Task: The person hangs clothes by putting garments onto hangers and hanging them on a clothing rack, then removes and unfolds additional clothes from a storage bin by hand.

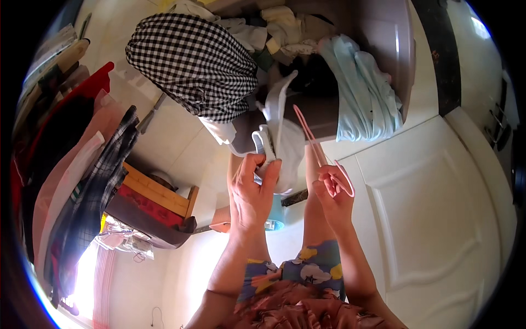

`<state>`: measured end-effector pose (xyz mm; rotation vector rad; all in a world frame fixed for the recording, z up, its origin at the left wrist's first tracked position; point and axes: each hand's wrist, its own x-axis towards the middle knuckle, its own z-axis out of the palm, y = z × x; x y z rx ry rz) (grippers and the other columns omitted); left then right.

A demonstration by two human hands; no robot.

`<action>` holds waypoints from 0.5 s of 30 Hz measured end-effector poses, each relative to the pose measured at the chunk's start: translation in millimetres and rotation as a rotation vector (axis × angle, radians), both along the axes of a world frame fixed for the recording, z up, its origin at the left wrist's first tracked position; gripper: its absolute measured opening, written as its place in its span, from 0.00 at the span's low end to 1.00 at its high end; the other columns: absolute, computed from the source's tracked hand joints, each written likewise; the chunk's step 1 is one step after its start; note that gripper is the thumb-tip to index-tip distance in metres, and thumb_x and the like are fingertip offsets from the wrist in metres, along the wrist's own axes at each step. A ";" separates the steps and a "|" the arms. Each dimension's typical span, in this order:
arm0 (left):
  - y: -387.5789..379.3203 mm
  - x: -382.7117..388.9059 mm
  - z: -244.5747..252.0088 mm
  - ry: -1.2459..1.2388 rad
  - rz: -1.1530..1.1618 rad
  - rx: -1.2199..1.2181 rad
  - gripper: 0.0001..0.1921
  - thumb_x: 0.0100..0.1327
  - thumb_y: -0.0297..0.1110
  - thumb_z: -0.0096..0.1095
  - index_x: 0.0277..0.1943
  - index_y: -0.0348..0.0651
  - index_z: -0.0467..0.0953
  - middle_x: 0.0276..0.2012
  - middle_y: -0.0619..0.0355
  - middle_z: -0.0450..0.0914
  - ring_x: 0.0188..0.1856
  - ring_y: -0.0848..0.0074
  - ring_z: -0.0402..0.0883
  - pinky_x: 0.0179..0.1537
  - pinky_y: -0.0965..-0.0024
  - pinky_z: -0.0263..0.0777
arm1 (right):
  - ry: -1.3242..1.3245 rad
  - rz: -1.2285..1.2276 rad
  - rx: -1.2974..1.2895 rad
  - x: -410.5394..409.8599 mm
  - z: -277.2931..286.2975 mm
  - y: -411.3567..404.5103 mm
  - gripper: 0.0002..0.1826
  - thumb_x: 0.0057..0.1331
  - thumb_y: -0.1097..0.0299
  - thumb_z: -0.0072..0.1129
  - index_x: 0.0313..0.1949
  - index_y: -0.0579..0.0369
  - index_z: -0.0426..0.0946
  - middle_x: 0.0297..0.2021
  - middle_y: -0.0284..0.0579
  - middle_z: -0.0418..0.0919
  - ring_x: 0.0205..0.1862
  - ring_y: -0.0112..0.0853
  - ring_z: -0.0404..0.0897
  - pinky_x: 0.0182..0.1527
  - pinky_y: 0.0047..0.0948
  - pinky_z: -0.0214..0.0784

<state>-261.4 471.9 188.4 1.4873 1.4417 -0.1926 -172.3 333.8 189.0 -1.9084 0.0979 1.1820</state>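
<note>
My left hand (251,197) pinches a white garment (291,154) between thumb and fingers, and its cloth hangs over my lap. In my right hand (336,201) is a thin pink clothes hanger (306,127), held tilted with one end pointing away from me. Both hands are above my legs, a short gap apart. Beyond them stands a large grey-brown plastic bin (400,74) of clothes. A pale blue garment (363,98) drapes over its near right side. The bulging black-and-white checked cloth (189,61) covers its left side.
Hanging clothes (82,172) line the left side. Below them is a wooden-edged drawer or box (156,193) with red contents. A white panelled door (427,197) is at the right. A light blue container (275,214) shows between my legs.
</note>
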 end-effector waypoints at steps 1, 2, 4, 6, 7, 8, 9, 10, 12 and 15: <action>0.2 4.9 10.2 0.032 0.143 -0.067 0.09 0.54 0.30 0.65 0.32 0.36 0.71 0.25 0.54 0.75 0.26 0.65 0.75 0.28 0.71 0.70 | 0.022 0.008 0.029 0.0 3.3 4.8 0.10 0.57 0.70 0.61 0.38 0.56 0.73 0.28 0.32 0.67 0.27 0.16 0.62 0.28 0.14 0.54; 0.8 8.0 18.8 0.124 0.190 -0.200 0.07 0.53 0.27 0.64 0.32 0.38 0.72 0.25 0.58 0.75 0.28 0.68 0.76 0.37 0.68 0.72 | 0.020 0.047 0.021 0.5 9.6 8.7 0.15 0.56 0.68 0.64 0.41 0.57 0.72 0.30 0.32 0.67 0.30 0.16 0.63 0.31 0.15 0.56; -2.4 0.1 20.8 -0.057 -0.133 0.085 0.07 0.52 0.26 0.64 0.32 0.40 0.73 0.25 0.59 0.75 0.29 0.70 0.77 0.44 0.65 0.70 | 0.063 -0.020 0.034 -5.6 18.1 14.7 0.17 0.56 0.67 0.65 0.42 0.57 0.71 0.32 0.33 0.67 0.31 0.17 0.64 0.33 0.16 0.58; -10.0 -7.3 31.6 -0.221 -0.555 0.391 0.08 0.47 0.26 0.63 0.34 0.44 0.75 0.29 0.61 0.75 0.35 0.74 0.77 0.58 0.58 0.61 | 0.131 -0.095 0.050 -9.9 23.4 14.2 0.21 0.55 0.66 0.65 0.46 0.60 0.68 0.36 0.35 0.66 0.34 0.20 0.66 0.42 0.18 0.61; -13.6 -10.2 38.2 -0.225 -0.550 0.393 0.08 0.47 0.26 0.63 0.34 0.44 0.75 0.29 0.61 0.75 0.35 0.74 0.77 0.58 0.58 0.61 | 0.126 -0.091 0.050 -10.2 27.7 14.3 0.21 0.55 0.66 0.65 0.46 0.60 0.68 0.36 0.35 0.66 0.34 0.20 0.66 0.42 0.18 0.61; -16.4 -13.0 43.9 -0.296 -0.627 0.375 0.10 0.46 0.26 0.61 0.35 0.44 0.76 0.31 0.60 0.75 0.36 0.74 0.77 0.57 0.58 0.62 | 0.081 -0.081 0.024 -8.9 33.7 17.1 0.22 0.55 0.67 0.65 0.46 0.61 0.68 0.36 0.36 0.66 0.35 0.20 0.66 0.43 0.18 0.61; -18.7 -16.8 48.8 -0.366 -0.703 0.357 0.11 0.45 0.27 0.60 0.36 0.44 0.76 0.33 0.59 0.74 0.38 0.74 0.76 0.55 0.59 0.64 | 0.037 -0.070 -0.003 -8.4 39.9 19.4 0.23 0.54 0.67 0.65 0.47 0.62 0.67 0.37 0.36 0.67 0.36 0.20 0.66 0.44 0.18 0.61; -20.9 -22.1 50.1 -0.470 -0.736 0.357 0.13 0.44 0.27 0.58 0.37 0.43 0.76 0.36 0.59 0.73 0.39 0.73 0.76 0.49 0.63 0.70 | 0.076 -0.102 0.027 -8.5 41.8 18.1 0.26 0.53 0.69 0.65 0.49 0.62 0.66 0.39 0.37 0.68 0.37 0.20 0.67 0.42 0.17 0.61; -17.8 -23.8 67.2 -0.518 -0.771 0.327 0.14 0.43 0.26 0.60 0.37 0.44 0.77 0.33 0.60 0.73 0.37 0.73 0.76 0.44 0.67 0.71 | 0.112 -0.113 0.044 -9.6 41.6 17.2 0.25 0.52 0.70 0.64 0.49 0.62 0.66 0.39 0.37 0.69 0.36 0.20 0.67 0.41 0.17 0.61; -11.1 -30.1 90.9 -0.564 -0.856 0.327 0.13 0.43 0.26 0.62 0.36 0.44 0.78 0.31 0.62 0.73 0.33 0.74 0.76 0.33 0.74 0.73 | 0.223 -0.071 -0.009 -1.6 58.7 19.4 0.21 0.54 0.74 0.58 0.48 0.62 0.66 0.35 0.38 0.71 0.35 0.19 0.68 0.38 0.17 0.61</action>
